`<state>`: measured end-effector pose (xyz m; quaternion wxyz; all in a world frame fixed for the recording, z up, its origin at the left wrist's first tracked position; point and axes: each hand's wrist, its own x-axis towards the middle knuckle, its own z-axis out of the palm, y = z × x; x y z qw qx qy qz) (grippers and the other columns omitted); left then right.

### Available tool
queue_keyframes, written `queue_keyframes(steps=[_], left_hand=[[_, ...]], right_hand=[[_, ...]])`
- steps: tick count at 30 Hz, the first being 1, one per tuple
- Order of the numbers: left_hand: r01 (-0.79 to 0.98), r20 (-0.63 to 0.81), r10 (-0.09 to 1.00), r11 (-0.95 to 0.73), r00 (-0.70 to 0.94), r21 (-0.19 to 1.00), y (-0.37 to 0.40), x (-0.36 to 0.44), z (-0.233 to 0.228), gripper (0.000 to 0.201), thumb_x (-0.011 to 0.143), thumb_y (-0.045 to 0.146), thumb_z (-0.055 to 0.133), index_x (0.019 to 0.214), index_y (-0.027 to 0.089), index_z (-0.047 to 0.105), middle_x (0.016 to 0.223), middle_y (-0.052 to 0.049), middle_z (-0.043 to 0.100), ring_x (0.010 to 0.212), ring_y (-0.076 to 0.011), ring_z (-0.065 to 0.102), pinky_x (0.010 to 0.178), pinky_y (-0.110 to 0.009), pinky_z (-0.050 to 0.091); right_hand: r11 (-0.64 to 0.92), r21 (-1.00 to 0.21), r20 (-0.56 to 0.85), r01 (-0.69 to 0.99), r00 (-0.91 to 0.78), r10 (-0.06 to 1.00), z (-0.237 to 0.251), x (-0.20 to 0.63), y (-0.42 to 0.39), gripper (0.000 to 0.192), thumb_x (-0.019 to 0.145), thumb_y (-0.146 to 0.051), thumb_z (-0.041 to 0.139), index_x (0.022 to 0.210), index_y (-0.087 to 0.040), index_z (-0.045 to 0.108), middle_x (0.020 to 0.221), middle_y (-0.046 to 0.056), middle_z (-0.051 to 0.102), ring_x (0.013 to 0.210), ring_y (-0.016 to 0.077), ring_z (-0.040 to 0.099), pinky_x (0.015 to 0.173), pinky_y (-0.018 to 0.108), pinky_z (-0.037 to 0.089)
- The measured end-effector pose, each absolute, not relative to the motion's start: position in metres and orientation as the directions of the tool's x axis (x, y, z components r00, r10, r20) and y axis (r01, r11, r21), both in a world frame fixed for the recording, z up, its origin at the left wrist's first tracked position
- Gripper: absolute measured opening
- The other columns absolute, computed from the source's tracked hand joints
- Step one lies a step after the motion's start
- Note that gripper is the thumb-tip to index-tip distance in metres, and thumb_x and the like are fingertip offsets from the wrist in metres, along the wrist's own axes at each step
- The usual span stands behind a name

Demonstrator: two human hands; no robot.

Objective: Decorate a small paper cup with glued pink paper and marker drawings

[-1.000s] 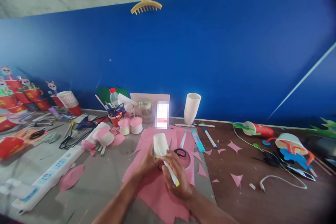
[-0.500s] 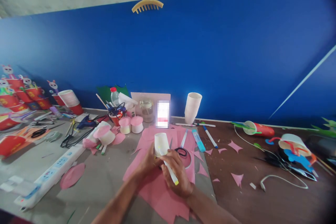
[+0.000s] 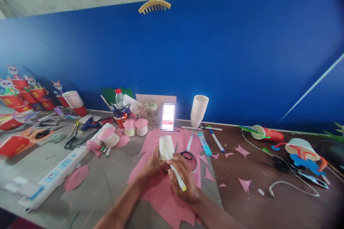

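Observation:
My left hand (image 3: 153,165) holds a white paper cup (image 3: 166,146) upside down above a pile of pink paper sheets (image 3: 161,193). My right hand (image 3: 185,179) grips a white marker with a yellow end (image 3: 176,174), its tip resting against the cup's side. Black-handled scissors (image 3: 186,155) lie on the pink paper just right of the cup.
A stack of white cups (image 3: 198,110), markers (image 3: 215,141), a blue glue tube (image 3: 204,144) and pink scraps (image 3: 245,184) lie right. Left are pink-topped cups (image 3: 135,127), a glue gun (image 3: 88,126), a power strip (image 3: 52,180), red cups (image 3: 73,101). A blue board (image 3: 215,61) backs the table.
Both hands stay on the cup and marker with only a slight shift. The view has drifted a little to the left and up.

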<state>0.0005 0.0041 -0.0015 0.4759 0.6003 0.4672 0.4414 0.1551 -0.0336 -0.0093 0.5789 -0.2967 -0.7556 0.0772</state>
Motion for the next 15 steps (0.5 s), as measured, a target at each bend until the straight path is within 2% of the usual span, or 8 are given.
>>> queue_keyframes(steps=[4, 9, 15], left_hand=[[0.143, 0.045, 0.983, -0.070, 0.176, 0.987, 0.0038, -0.0005, 0.0003, 0.043, 0.073, 0.033, 0.077, 0.108, 0.020, 0.056, 0.091, -0.002, 0.067, 0.081, -0.0209, 0.062, 0.069, -0.030, 0.053], [0.141, 0.031, 0.982, -0.058, 0.187, 0.988, 0.0060, -0.0004, -0.0007, 0.043, 0.073, 0.038, 0.076, 0.105, 0.019, 0.054, 0.087, -0.002, 0.065, 0.077, -0.0194, 0.060, 0.067, -0.030, 0.053], [0.121, 0.066, 0.981, -0.089, 0.180, 0.989, 0.0051, 0.0017, 0.0015, 0.048, 0.072, 0.041, 0.075, 0.108, 0.018, 0.054, 0.098, -0.005, 0.065, 0.087, -0.0234, 0.062, 0.076, -0.032, 0.054]], right_hand=[[0.795, -0.503, 0.816, 0.339, -0.116, 0.566, -0.0113, 0.1542, -0.0334, 0.033, 0.091, -0.010, 0.052, 0.119, -0.024, 0.061, 0.098, 0.008, 0.069, 0.104, 0.0253, 0.067, 0.090, 0.043, 0.059], [0.792, -0.502, 0.813, 0.348, -0.122, 0.569, -0.0121, 0.1547, -0.0336, 0.033, 0.090, -0.009, 0.053, 0.119, -0.024, 0.060, 0.100, 0.008, 0.070, 0.107, 0.0261, 0.066, 0.091, 0.043, 0.058], [0.815, -0.462, 0.827, 0.350, -0.163, 0.538, -0.0082, 0.1537, -0.0327, 0.037, 0.089, -0.007, 0.051, 0.120, -0.024, 0.058, 0.093, 0.007, 0.067, 0.094, 0.0248, 0.064, 0.088, 0.044, 0.056]])
